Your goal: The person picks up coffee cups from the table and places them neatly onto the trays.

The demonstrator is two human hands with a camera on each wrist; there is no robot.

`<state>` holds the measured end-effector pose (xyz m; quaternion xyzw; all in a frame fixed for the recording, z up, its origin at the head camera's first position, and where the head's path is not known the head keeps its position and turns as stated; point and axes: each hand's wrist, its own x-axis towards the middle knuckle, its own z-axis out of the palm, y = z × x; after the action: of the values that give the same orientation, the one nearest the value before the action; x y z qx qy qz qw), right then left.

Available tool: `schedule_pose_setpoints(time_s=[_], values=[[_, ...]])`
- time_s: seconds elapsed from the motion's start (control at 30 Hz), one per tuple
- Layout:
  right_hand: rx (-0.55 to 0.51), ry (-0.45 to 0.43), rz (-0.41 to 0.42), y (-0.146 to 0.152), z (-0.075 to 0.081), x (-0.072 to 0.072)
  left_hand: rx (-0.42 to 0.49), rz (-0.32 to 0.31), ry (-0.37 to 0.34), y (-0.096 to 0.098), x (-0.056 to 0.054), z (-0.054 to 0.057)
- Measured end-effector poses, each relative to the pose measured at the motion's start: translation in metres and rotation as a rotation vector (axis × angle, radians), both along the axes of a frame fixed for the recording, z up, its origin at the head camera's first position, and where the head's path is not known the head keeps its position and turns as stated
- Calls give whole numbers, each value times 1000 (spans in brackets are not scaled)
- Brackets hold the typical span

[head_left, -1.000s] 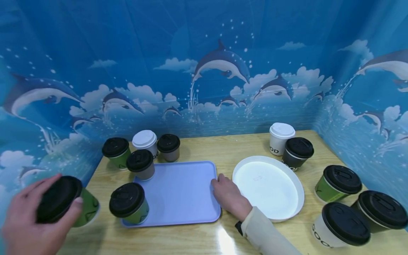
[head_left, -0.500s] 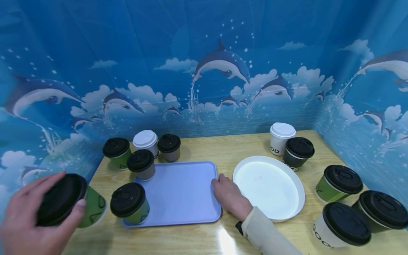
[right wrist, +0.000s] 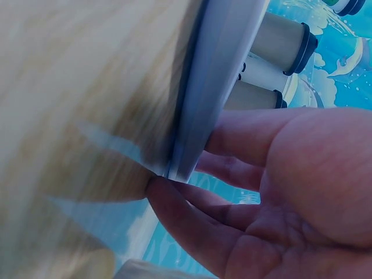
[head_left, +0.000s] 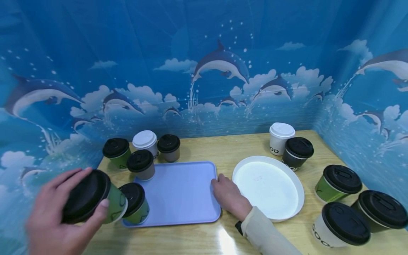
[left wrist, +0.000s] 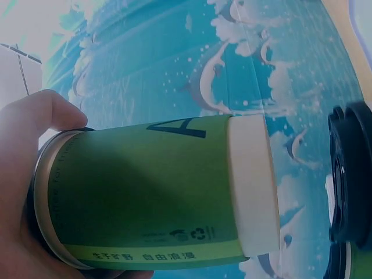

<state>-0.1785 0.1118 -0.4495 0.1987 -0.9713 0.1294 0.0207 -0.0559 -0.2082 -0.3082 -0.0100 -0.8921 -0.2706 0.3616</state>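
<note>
My left hand [head_left: 60,212] grips a green paper cup [head_left: 117,204] by its black lid, thumb and fingers around the lid's edge. The cup is tilted, its base toward the tray; in the left wrist view its green sleeve [left wrist: 145,192] fills the middle. It overlaps a second green cup [head_left: 139,212] on the front left corner of the lilac tray [head_left: 185,193]. A grey-brown cup [head_left: 146,172] stands at the tray's back left corner. My right hand [head_left: 231,196] pinches the tray's right edge; the right wrist view shows the rim [right wrist: 200,110] between thumb and fingers.
Behind the tray stand a green cup [head_left: 120,161], a white-lidded cup [head_left: 145,140] and another grey-brown cup [head_left: 169,148]. A round white tray [head_left: 269,187] lies to the right. Several lidded cups, including a white one [head_left: 329,233], stand along the right side. A dolphin-print curtain [head_left: 204,71] encloses the table.
My left hand has moved right with the green cup, which now overlaps the cup on the tray's front left corner. My right hand stays at the tray's edge.
</note>
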Motion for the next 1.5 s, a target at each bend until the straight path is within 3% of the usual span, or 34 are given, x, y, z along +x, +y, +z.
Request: schedule_pose_setpoints(time_s=[0.47, 0.67, 0.9, 1.2, 1.5], values=[[-4, -12, 6, 1, 1, 0, 36, -201, 11, 32, -8, -3], [-16, -30, -6, 1, 1, -2, -18, -289, 9, 45, -18, -16], [-22, -17, 5, 0, 0, -1, -59, -362, -52, 64, -29, -34], [-13, -21, 7, 0, -1, -2, -91, -413, -109, 89, -51, -50], [1, -37, 19, 1, 0, -4, -66, -378, -180, 109, -77, -63]])
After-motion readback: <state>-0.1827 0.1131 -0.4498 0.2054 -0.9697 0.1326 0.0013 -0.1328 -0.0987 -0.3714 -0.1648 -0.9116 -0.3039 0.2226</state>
